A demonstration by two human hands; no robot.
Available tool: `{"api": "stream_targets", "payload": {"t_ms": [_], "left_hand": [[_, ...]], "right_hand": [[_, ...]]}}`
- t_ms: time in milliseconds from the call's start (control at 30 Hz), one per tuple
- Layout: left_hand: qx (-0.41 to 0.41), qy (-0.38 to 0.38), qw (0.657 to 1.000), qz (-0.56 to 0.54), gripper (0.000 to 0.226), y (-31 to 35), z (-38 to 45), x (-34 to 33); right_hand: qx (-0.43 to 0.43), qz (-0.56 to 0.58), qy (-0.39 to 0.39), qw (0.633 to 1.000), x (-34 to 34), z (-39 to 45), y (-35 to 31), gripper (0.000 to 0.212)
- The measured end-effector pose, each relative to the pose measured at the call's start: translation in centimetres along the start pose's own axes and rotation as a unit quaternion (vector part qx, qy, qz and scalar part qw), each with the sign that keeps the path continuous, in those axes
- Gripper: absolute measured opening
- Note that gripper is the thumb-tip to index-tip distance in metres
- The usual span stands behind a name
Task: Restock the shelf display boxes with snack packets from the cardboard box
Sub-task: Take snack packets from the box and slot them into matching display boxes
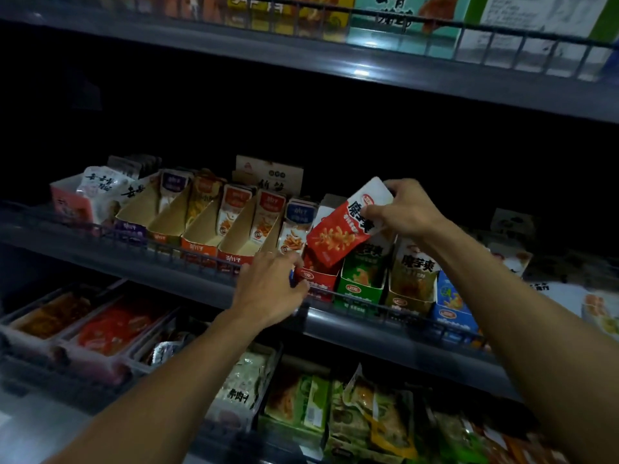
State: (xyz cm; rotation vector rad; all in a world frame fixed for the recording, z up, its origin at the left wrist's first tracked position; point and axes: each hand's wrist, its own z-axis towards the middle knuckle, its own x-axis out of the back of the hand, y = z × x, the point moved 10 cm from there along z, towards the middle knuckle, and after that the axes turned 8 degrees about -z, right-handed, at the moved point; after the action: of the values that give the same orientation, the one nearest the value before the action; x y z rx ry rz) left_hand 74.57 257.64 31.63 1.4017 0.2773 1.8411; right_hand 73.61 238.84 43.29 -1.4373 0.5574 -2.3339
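Observation:
My right hand (407, 211) pinches the white top of a red snack packet (338, 232) and holds it tilted just above the red display box (318, 279) on the middle shelf. My left hand (271, 286) grips the front left corner of that red box, fingers curled over its edge. A green display box (360, 289) and a brown one (410, 296) stand right of it, each with packets upright inside. The cardboard box is out of view.
Left of the red box a row of orange and purple display boxes (201, 229) stands half full. A wire rail (385, 309) runs along the shelf front. A blue box (454, 313) stands at the right. The shelf below holds trays and loose packets (368, 410).

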Motion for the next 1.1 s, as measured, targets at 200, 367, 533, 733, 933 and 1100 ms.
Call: {"api": "stream_targets", "payload": {"t_ms": [200,367,533,733,933,1100], "left_hand": [[-0.009,-0.080,0.989,0.121,0.059,-0.3,1.5,-2.5],[-0.018,-0.070,0.993,0.090,0.051,-0.2,2.0,-2.7],[-0.007,-0.068,0.996,0.056,0.048,-0.4,2.2,-2.7],[-0.001,-0.062,0.997,0.035,0.048,-0.7,2.3,-2.7],[-0.009,-0.016,1.000,-0.007,0.037,-0.4,2.6,-1.3],[-0.019,0.006,0.999,-0.025,0.026,-0.2,2.3,0.3]], "right_hand": [[0.048,-0.158,-0.012,0.986,-3.0,1.6,-2.2,0.034],[0.073,-0.242,-0.056,0.966,-6.1,1.7,-2.4,0.048],[0.092,-0.311,-0.061,0.944,-6.9,1.8,-2.3,0.071],[0.103,-0.362,-0.031,0.926,-6.7,2.7,-2.5,0.066],[0.087,-0.336,-0.032,0.937,-6.5,3.4,-1.9,0.054],[0.106,-0.310,0.007,0.945,-5.3,3.7,-3.6,0.043]]}}
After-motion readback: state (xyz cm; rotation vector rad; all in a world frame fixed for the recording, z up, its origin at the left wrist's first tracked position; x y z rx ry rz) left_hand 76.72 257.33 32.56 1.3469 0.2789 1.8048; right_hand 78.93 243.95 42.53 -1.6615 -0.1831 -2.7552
